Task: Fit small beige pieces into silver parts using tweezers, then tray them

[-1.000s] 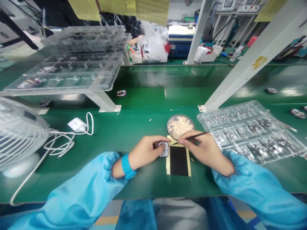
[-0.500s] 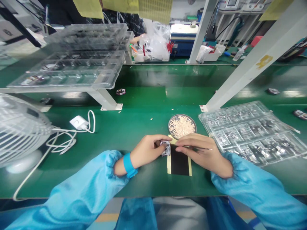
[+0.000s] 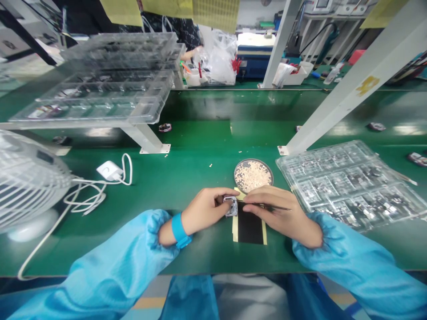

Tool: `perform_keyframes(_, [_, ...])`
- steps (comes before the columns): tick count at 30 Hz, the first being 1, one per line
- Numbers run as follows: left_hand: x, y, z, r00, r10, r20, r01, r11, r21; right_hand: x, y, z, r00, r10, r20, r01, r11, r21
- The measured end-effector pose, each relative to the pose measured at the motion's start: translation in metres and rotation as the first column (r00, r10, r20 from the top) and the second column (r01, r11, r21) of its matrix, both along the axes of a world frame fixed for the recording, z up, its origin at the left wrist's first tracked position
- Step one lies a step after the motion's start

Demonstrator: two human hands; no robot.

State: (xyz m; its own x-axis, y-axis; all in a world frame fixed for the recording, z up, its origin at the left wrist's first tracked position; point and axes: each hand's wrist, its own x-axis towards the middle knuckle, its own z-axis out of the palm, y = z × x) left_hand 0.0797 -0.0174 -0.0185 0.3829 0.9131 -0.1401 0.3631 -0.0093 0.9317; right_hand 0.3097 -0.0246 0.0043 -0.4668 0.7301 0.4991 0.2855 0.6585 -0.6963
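Note:
My left hand (image 3: 208,206) is closed on a small grey device housing (image 3: 231,206), thumb laid over its inside and fingers along the far edge. The housing is at the left edge of a black pad (image 3: 250,224) bordered with yellow tape. My right hand (image 3: 278,212) pinches a thin dark tool that looks like tweezers (image 3: 278,207), its rear end sticking out to the right. The tool's working tip is hidden by the fingers, close to the housing. Just beyond both hands stands a round dish (image 3: 253,175) of small pale and dark pieces.
A clear compartment tray (image 3: 353,182) of small parts lies at right. Stacked clear trays (image 3: 100,106) rest on a shelf at left. A white fan (image 3: 31,182) and a charger (image 3: 110,170) with cable stand below. Small devices (image 3: 165,127) lie on the strip beyond a slanted post (image 3: 333,93).
My right hand and the tool have shifted slightly left, towards the housing. Devices on the far strip have slid a little left, one emerging beside the post. My left hand stays in place.

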Motion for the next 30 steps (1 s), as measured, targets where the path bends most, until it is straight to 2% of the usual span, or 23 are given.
perform_keyframes(5, [-0.001,0.0,0.0,0.999,-0.018,0.027,0.019,1.0,-0.02,0.001,0.0,0.0,0.999,-0.043,-0.007,0.043,0.999,-0.021])
perform_keyframes(10, [-0.003,0.002,0.001,1.0,-0.019,-0.009,0.019,0.999,-0.044,0.005,-0.001,0.002,1.0,-0.001,-0.01,0.0,0.993,-0.116])
perform_keyframes(13, [-0.004,0.007,0.008,0.998,-0.056,-0.042,0.051,0.994,-0.098,0.012,-0.005,0.007,0.997,-0.029,-0.074,0.016,0.986,-0.167])
perform_keyframes(15, [-0.006,0.011,0.014,0.995,-0.091,-0.047,0.083,0.985,-0.154,0.022,-0.008,0.014,0.977,-0.12,-0.178,0.083,0.975,-0.206])
perform_keyframes(17, [-0.008,0.015,0.021,0.993,-0.116,-0.034,0.107,0.974,-0.201,0.038,-0.014,0.023,0.914,-0.29,-0.282,0.226,0.944,-0.239])
perform_keyframes(19, [-0.009,0.018,0.027,0.992,-0.125,-0.011,0.119,0.968,-0.219,0.064,-0.021,0.035,0.813,-0.505,-0.291,0.447,0.861,-0.243])
perform_keyframes(21, [-0.01,0.019,0.031,0.993,-0.119,0.012,0.119,0.966,-0.229,0.096,-0.031,0.047,0.704,-0.695,-0.141,0.671,0.718,-0.187])
perform_keyframes(22, [-0.01,0.019,0.032,0.993,-0.112,0.023,0.114,0.963,-0.244,0.113,-0.038,0.051,0.656,-0.755,-0.015,0.747,0.651,-0.137])
perform_keyframes(23, [-0.009,0.019,0.032,0.994,-0.1,0.033,0.105,0.958,-0.266,0.129,-0.045,0.054,0.616,-0.779,0.117,0.788,0.61,-0.086])
perform_keyframes(24, [-0.008,0.019,0.033,0.995,-0.085,0.047,0.095,0.95,-0.296,0.143,-0.052,0.055,0.593,-0.765,0.249,0.798,0.6,-0.056])
perform_keyframes(26, [-0.006,0.017,0.033,0.995,-0.052,0.083,0.079,0.926,-0.369,0.162,-0.065,0.051,0.587,-0.673,0.449,0.772,0.633,-0.059])
perform_keyframes(28, [-0.003,0.014,0.032,0.992,-0.017,0.129,0.072,0.895,-0.44,0.168,-0.075,0.041,0.616,-0.57,0.543,0.722,0.684,-0.101])
perform_keyframes(30, [-0.001,0.011,0.032,0.982,0.015,0.186,0.08,0.868,-0.49,0.163,-0.079,0.03,0.627,-0.526,0.574,0.685,0.723,-0.085])
